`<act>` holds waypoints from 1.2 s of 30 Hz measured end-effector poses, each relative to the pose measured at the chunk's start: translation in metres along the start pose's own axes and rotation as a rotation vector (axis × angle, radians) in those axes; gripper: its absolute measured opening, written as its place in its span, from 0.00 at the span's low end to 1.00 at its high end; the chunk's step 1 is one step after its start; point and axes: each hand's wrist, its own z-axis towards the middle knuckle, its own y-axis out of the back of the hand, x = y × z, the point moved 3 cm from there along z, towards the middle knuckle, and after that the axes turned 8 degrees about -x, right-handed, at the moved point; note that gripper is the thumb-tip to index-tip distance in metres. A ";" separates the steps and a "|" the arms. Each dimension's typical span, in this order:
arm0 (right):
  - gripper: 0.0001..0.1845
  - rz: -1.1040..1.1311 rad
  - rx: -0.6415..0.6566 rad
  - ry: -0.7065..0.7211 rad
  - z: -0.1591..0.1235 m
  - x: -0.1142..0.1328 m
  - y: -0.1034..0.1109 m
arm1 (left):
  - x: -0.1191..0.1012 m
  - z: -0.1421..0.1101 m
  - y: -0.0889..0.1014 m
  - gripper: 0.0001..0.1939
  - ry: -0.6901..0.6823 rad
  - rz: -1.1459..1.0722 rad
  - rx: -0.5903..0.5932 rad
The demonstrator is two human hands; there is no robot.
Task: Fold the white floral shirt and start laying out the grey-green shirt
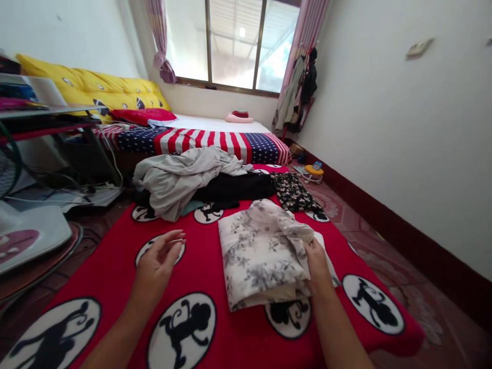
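A white shirt with grey floral print (pixel 261 251), folded into a rough rectangle with its collar at the far side, lies on the red blanket (pixel 115 256) with monkey circles. My right hand (pixel 317 259) grips the shirt's right edge, thumb on top and the other fingers hidden beneath the cloth. A white piece of cloth shows just beyond that hand. Left of the shirt, my left hand (pixel 159 256) hovers over the blanket, its fingers loosely curved and apart from the thumb, with nothing in them.
Behind the shirt lie a crumpled light grey garment (pixel 172 179), black cloth (pixel 238 187) and a dark floral cloth (pixel 294 192). A bed with a striped, starred cover (pixel 203 141) stands farther back. At left are a desk (pixel 57 115) and a white plastic seat (pixel 34 236); a wall borders the right.
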 end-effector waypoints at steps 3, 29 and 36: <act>0.35 -0.074 -0.195 -0.077 0.007 -0.036 0.041 | -0.002 -0.015 -0.052 0.21 -0.160 0.110 0.184; 0.30 -0.474 0.462 0.512 0.126 0.009 -0.059 | 0.016 -0.067 -0.152 0.34 -0.613 0.654 0.443; 0.28 -0.595 0.687 0.598 0.133 0.015 -0.049 | 0.016 -0.066 -0.153 0.34 -0.611 0.673 0.460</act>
